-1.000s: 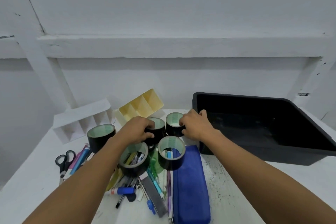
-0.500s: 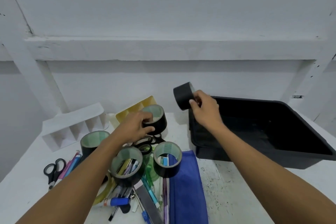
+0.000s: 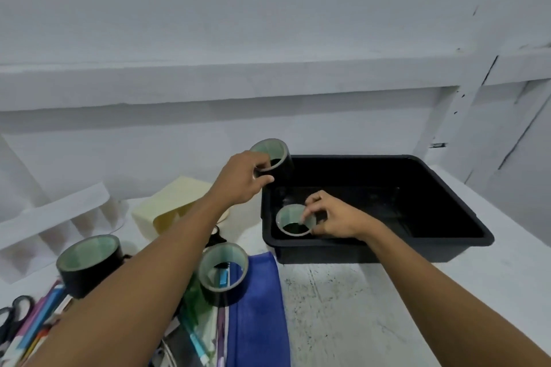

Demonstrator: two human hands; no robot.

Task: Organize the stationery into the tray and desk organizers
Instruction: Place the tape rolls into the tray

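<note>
A black tray (image 3: 447,240) stands on the white table at the right. Inside its near left corner my right hand (image 3: 334,217) pinches the rim of a black tape roll (image 3: 293,222) that sits low in the tray. My left hand (image 3: 243,180) grips a second black tape roll (image 3: 275,158) in the air at the tray's far left corner. Two more black tape rolls (image 3: 89,262) (image 3: 223,270) stand among the stationery pile at the lower left. A yellow desk organizer (image 3: 167,211) and a white desk organizer (image 3: 56,217) lie behind the pile.
A blue pencil pouch (image 3: 256,313) lies beside the pile. Pens and markers (image 3: 38,322) and black scissors (image 3: 12,316) lie at the lower left. A white wall with a ledge runs close behind the table. Speckled bare tabletop (image 3: 343,307) lies in front of the tray.
My right hand has lowered its tape roll from above the tray's corner down into the tray. My left hand has lifted its roll off the pile and carried it right to the tray's corner.
</note>
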